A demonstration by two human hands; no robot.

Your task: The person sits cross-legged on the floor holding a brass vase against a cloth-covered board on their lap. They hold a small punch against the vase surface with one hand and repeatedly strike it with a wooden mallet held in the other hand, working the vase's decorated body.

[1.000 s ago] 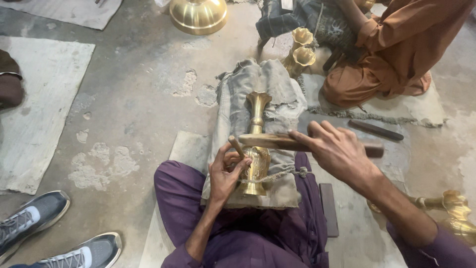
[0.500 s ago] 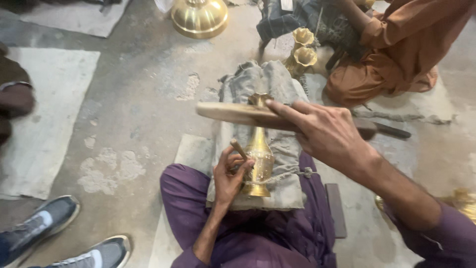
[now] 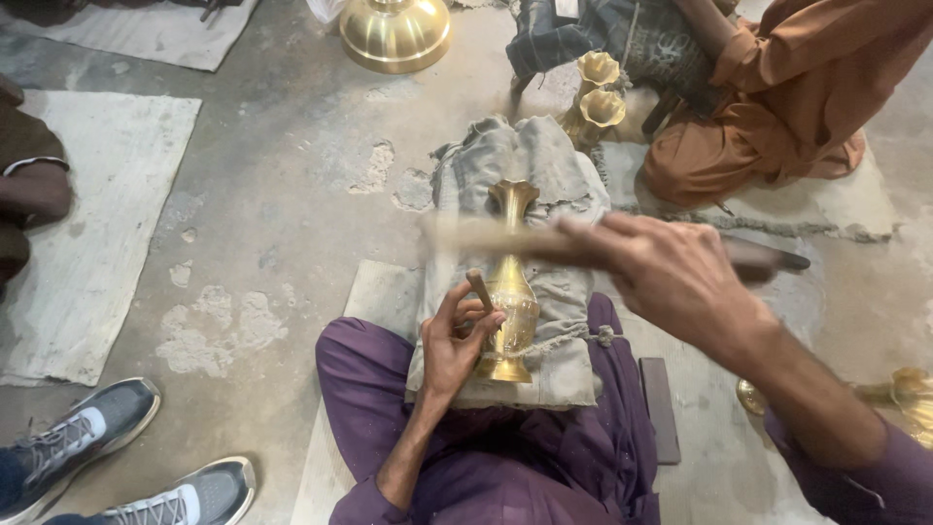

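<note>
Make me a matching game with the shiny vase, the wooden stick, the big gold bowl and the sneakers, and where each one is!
Things:
1. brass vase
2. wooden stick
3. big brass bowl
4. grey sneakers

Places:
A. bottom left corner, on the floor
B. top edge, on the floor
C. lying on the grey cloth pad over the lap, steadied by the left hand
D. blurred, in the grip of the right hand, above the vase

Pairs: 1-C, 2-D, 3-B, 4-A
</note>
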